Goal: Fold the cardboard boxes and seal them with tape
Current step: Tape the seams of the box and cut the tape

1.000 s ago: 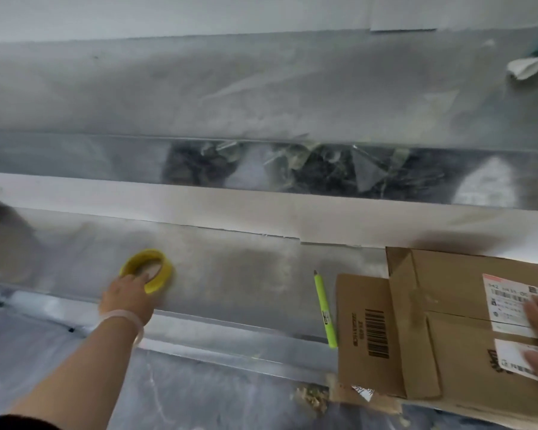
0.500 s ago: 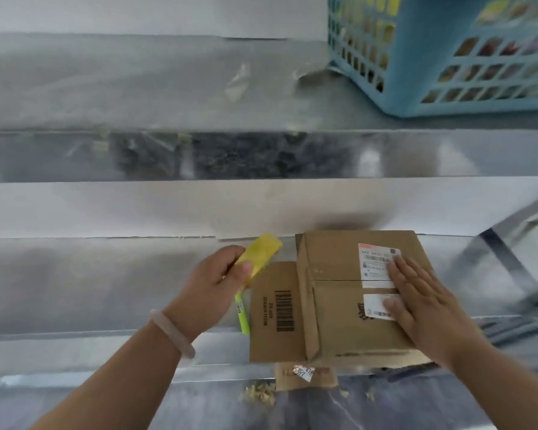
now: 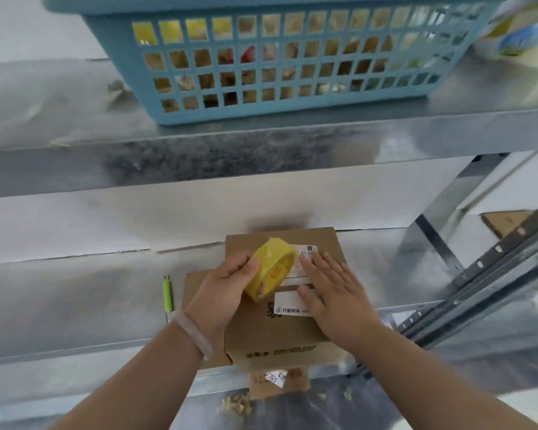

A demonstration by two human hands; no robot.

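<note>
A brown cardboard box [image 3: 280, 333] with white shipping labels lies on the metal shelf, its top flaps folded down and one side flap sticking out to the left. My right hand [image 3: 333, 293] presses flat on the labelled top flaps with straight fingers. My left hand [image 3: 224, 290] grips a yellow roll of tape [image 3: 271, 268] and holds it over the box top, just left of my right hand.
A green pen [image 3: 168, 294] lies on the shelf left of the box. A blue plastic basket [image 3: 280, 60] with goods stands on the upper shelf. A small cardboard piece [image 3: 277, 381] sticks out below the box. Metal shelf posts [image 3: 479, 274] run along the right.
My left hand picked the tape roll up from the left of the shelf and carried it right, over the box. My right hand stayed flat on the flaps. The view swung right.
</note>
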